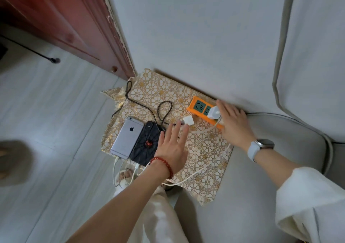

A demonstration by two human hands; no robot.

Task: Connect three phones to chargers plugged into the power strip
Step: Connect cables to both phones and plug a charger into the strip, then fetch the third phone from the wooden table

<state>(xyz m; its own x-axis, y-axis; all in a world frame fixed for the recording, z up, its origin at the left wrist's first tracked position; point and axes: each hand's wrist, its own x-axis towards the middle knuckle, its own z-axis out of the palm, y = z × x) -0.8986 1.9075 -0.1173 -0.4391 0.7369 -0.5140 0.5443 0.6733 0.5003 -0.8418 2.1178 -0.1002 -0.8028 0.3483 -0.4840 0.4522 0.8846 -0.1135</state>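
Lying between both flat, spread hands, the loose white charger point(188, 120) sits just beyond the left hand point(172, 145); the right hand point(233, 120) rests beside the orange power strip point(203, 111).

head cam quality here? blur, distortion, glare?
Head view: strong wide-angle bowing along the grey sofa edge and red wooden door; blurred shape at the left edge; soft, even light, no glare; silver phone and orange power strip are sharp.

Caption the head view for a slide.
Left hand reaches for loose charger; right hand by orange power strip.
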